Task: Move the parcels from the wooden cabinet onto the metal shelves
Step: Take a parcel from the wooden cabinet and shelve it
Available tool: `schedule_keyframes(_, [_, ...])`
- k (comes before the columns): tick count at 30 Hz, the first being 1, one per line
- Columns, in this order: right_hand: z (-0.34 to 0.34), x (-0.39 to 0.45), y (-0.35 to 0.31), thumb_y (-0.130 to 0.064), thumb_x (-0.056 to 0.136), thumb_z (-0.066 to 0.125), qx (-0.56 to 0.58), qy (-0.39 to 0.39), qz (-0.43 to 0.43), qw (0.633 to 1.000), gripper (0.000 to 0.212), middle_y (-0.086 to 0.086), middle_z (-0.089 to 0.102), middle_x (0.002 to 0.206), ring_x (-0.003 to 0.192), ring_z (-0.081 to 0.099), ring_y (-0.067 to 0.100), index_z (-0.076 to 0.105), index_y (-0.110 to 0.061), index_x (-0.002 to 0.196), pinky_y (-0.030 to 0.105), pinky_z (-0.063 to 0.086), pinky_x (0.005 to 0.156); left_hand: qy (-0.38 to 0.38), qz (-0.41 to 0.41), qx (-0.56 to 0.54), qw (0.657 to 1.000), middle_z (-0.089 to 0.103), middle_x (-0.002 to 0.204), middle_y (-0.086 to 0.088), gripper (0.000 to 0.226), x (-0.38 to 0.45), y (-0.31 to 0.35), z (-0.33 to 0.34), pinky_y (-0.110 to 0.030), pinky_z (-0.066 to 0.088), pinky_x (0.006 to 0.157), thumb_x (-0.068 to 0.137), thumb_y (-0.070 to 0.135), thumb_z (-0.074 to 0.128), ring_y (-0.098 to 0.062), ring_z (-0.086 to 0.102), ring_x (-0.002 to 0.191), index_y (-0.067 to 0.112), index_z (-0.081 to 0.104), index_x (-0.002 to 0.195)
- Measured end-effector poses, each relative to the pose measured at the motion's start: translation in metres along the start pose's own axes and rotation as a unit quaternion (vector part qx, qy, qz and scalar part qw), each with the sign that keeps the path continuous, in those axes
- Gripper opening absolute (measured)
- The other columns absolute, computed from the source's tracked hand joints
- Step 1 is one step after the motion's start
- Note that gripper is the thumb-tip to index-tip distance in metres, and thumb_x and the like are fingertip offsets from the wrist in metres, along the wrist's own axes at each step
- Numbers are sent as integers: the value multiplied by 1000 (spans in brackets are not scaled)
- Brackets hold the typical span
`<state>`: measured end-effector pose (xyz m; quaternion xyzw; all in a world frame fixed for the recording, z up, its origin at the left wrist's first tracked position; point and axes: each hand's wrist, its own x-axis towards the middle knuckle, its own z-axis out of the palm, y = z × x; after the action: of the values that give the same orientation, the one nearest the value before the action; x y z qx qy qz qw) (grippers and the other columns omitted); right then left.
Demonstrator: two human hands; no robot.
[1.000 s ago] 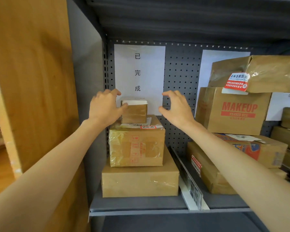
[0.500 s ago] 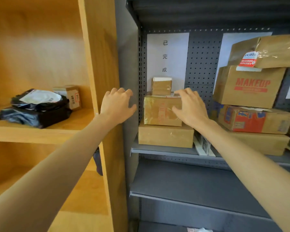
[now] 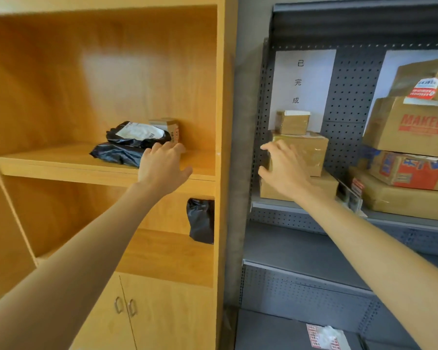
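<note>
On the wooden cabinet's (image 3: 220, 97) upper shelf lie two black plastic parcels (image 3: 127, 147), one with a white label, and a small cardboard box (image 3: 171, 128) behind them. My left hand (image 3: 162, 168) hovers open in front of these, holding nothing. A third black bag (image 3: 200, 221) leans in the cabinet's lower compartment. On the metal shelf (image 3: 276, 205) a stack of three brown boxes stands, the smallest box (image 3: 292, 122) on top. My right hand (image 3: 283, 168) is open in front of that stack's middle box (image 3: 311, 152), empty.
More cardboard boxes, one marked MAKEUP (image 3: 412, 127), pile up at the right of the metal shelf. A white paper sign (image 3: 301, 82) hangs on the pegboard. Lower metal shelves hold a red-and-white packet (image 3: 324, 338). Cabinet doors with handles (image 3: 125, 306) sit below.
My view has swung left from the metal shelf to the wooden cabinet. Both hands left the small box on the stack; my left hand moved across to the cabinet's parcels.
</note>
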<state>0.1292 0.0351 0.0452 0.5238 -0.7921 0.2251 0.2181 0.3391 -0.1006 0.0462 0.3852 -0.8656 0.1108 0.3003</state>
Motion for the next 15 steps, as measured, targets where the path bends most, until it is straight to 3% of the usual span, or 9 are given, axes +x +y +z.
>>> schedule_keyframes(6, [32, 15, -98, -26, 93, 59, -8, -5, 12, 1000, 49, 10, 47, 134, 123, 43, 30, 44, -15, 138, 39, 39, 95, -5, -16, 29, 999, 61, 118, -9, 47, -22, -119, -19, -41, 42, 89, 90, 42, 57, -31, 52, 112, 15, 53, 128])
schedule_keyframes(10, [60, 23, -159, -27, 93, 59, -14, -15, 15, 1000, 51, 9, 47, 135, 125, 41, 31, 42, -15, 140, 41, 37, 99, -14, -37, 34, 999, 58, 127, -9, 49, -30, -194, -27, -41, 41, 94, 90, 44, 57, -30, 49, 119, 16, 53, 130])
schedule_keyframes(15, [89, 40, -200, -28, 92, 61, -17, -34, 28, 999, 53, 8, 46, 136, 126, 40, 29, 42, -16, 140, 40, 36, 102, -25, -48, 26, 998, 58, 128, -7, 50, -21, -254, -15, -41, 42, 95, 89, 46, 57, -30, 50, 117, 17, 54, 130])
